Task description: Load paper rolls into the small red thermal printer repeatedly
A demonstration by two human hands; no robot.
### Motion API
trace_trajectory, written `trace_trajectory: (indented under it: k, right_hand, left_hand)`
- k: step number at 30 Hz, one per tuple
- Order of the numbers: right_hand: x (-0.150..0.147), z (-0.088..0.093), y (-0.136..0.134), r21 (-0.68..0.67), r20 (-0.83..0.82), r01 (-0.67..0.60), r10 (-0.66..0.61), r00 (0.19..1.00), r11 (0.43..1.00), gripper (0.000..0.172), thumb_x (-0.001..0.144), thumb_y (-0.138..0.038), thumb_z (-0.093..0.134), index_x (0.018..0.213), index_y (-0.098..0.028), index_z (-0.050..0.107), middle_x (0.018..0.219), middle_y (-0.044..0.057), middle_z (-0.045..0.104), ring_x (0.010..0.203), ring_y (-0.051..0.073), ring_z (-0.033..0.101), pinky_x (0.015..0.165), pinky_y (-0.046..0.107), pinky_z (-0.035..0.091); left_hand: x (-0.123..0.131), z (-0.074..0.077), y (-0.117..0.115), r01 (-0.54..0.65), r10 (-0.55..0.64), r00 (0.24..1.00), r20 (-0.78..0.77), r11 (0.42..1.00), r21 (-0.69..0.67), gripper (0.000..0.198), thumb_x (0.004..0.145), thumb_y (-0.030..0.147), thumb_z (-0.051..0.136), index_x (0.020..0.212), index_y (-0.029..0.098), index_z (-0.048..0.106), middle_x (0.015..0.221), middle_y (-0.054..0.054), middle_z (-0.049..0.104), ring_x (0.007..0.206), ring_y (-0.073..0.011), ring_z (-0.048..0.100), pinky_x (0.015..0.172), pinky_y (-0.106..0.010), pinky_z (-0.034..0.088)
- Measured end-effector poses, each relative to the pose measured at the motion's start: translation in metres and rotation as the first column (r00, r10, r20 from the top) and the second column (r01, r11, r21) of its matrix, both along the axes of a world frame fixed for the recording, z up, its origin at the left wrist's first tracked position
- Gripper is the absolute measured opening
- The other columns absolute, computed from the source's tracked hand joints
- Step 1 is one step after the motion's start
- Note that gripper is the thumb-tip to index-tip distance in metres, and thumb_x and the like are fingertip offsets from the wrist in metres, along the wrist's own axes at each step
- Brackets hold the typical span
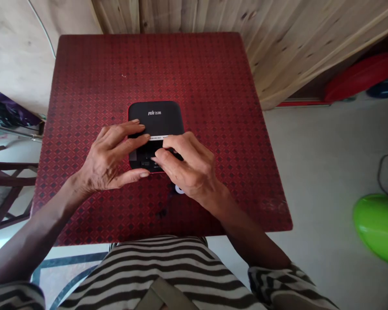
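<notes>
A flat black device (157, 120) with rounded corners, a pale logo and a white printed strip lies on the table; its exact kind does not show. Across its left side, my left hand (111, 155) is spread, with fingertips on the top face and the thumb along the near edge. My right hand (190, 165) is closed in a pinch over the near right part of the device, around small printed markings. Whatever its fingertips hold is hidden. Partly under that hand, a small white round thing (179, 189) shows on the table.
The red patterned table (155, 69) stands against a wooden plank wall (194, 17). To the left is a dark wooden chair (11, 181). On the floor at right sits a bright green rounded object (380, 228), with a red one (364, 77) farther back.
</notes>
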State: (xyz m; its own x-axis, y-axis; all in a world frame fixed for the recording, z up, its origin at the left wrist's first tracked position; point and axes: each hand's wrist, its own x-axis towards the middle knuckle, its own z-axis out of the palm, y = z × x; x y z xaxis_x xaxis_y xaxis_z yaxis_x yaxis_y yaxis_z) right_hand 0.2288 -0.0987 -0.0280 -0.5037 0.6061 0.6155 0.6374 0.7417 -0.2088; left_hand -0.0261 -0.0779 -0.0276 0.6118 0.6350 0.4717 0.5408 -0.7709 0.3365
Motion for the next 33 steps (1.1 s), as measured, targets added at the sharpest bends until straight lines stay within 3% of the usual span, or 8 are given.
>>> trace_trajectory:
  k: [5, 9, 14, 17, 22, 26, 29, 33]
  right_hand:
    - [0.001, -0.003, 0.001, -0.012, 0.027, -0.022, 0.023, 0.999, 1.0, 0.018, 0.109, -0.018, 0.058, 0.098, -0.026, 0.071, 0.112, 0.006, 0.08, 0.091, 0.021, 0.067, 0.076, 0.039, 0.052]
    - [0.003, -0.001, 0.005, 0.064, 0.126, -0.039, 0.03, 0.992, 0.997, 0.022, 0.11, -0.015, 0.055, 0.098, -0.026, 0.07, 0.1, 0.003, 0.079, 0.084, 0.019, 0.065, 0.072, 0.038, 0.047]
    - [0.002, 0.0, 0.012, 0.226, 0.145, -0.058, 0.025, 0.989, 0.972, 0.022, 0.109, -0.01, 0.056, 0.095, -0.022, 0.07, 0.085, 0.001, 0.072, 0.078, 0.017, 0.061, 0.068, 0.035, 0.044]
    - [0.001, 0.0, 0.014, 0.247, 0.143, -0.057, 0.022, 0.989, 0.967, 0.019, 0.108, -0.012, 0.059, 0.094, -0.02, 0.069, 0.085, 0.001, 0.071, 0.078, 0.017, 0.061, 0.069, 0.034, 0.046]
    - [0.007, 0.003, 0.01, 0.082, 0.118, -0.032, 0.022, 0.993, 0.996, 0.014, 0.109, -0.031, 0.065, 0.1, -0.022, 0.069, 0.094, 0.005, 0.073, 0.087, 0.02, 0.066, 0.075, 0.035, 0.053]
    - [0.023, -0.008, 0.0, -0.04, -0.172, 0.121, -0.126, 0.977, 0.992, 0.024, 0.107, -0.038, 0.069, 0.127, -0.025, 0.068, 0.103, 0.006, 0.077, 0.092, 0.021, 0.073, 0.083, 0.036, 0.061]
    - [0.037, -0.03, -0.003, -0.275, -0.364, 0.242, -0.334, 0.869, 0.93, 0.017, 0.109, -0.038, 0.063, 0.118, -0.025, 0.072, 0.096, 0.003, 0.078, 0.082, 0.017, 0.073, 0.074, 0.031, 0.06]
    - [0.043, -0.063, 0.003, -0.601, -0.467, 0.071, -0.422, 0.777, 0.796, 0.028, 0.11, -0.043, 0.057, 0.109, -0.023, 0.076, 0.101, 0.004, 0.083, 0.087, 0.017, 0.077, 0.074, 0.03, 0.06]
  left_hand:
    - [0.001, -0.004, -0.001, 0.005, -0.004, 1.0, -0.013, 1.0, 0.02, 0.076, 0.087, 0.074, 0.079, 0.144, 0.025, 0.065, 0.146, -0.015, 0.071, 0.14, -0.0383, 0.067, 0.109, -0.058, 0.061]
    - [0.003, -0.002, -0.002, -0.065, 0.062, 0.997, -0.042, 0.995, -0.077, 0.076, 0.081, 0.082, 0.08, 0.131, 0.026, 0.072, 0.145, -0.012, 0.071, 0.14, -0.0382, 0.068, 0.113, -0.057, 0.06]
    - [0.003, -0.007, -0.003, -0.02, 0.02, 0.999, -0.039, 1.0, 0.019, 0.079, 0.085, 0.078, 0.079, 0.14, 0.023, 0.067, 0.146, -0.015, 0.069, 0.138, -0.038, 0.068, 0.111, -0.055, 0.06]
    - [0.003, -0.012, -0.002, -0.002, 0.01, 0.998, -0.065, 0.993, 0.117, 0.084, 0.086, 0.076, 0.08, 0.146, 0.019, 0.062, 0.145, -0.019, 0.068, 0.136, -0.0385, 0.068, 0.108, -0.054, 0.06]
    - [0.004, -0.015, -0.008, -0.019, 0.026, 0.998, -0.058, 0.992, 0.125, 0.084, 0.091, 0.073, 0.077, 0.154, 0.022, 0.055, 0.15, -0.019, 0.064, 0.142, -0.0382, 0.063, 0.111, -0.055, 0.058]
    - [0.004, -0.019, -0.032, -0.182, 0.178, 0.982, 0.06, 0.981, 0.071, 0.08, 0.095, 0.069, 0.074, 0.16, 0.029, 0.05, 0.154, -0.015, 0.061, 0.141, -0.0332, 0.063, 0.115, -0.052, 0.057]
    - [0.003, -0.03, -0.052, -0.286, 0.27, 0.954, 0.131, 0.95, 0.126, 0.07, 0.095, 0.057, 0.08, 0.153, 0.027, 0.057, 0.143, -0.013, 0.068, 0.129, -0.0288, 0.07, 0.109, -0.045, 0.061]
    - [0.002, -0.047, -0.061, -0.302, 0.286, 0.952, 0.11, 0.934, 0.191, 0.066, 0.094, 0.048, 0.084, 0.151, 0.029, 0.059, 0.142, -0.013, 0.069, 0.122, -0.0281, 0.073, 0.101, -0.041, 0.063]
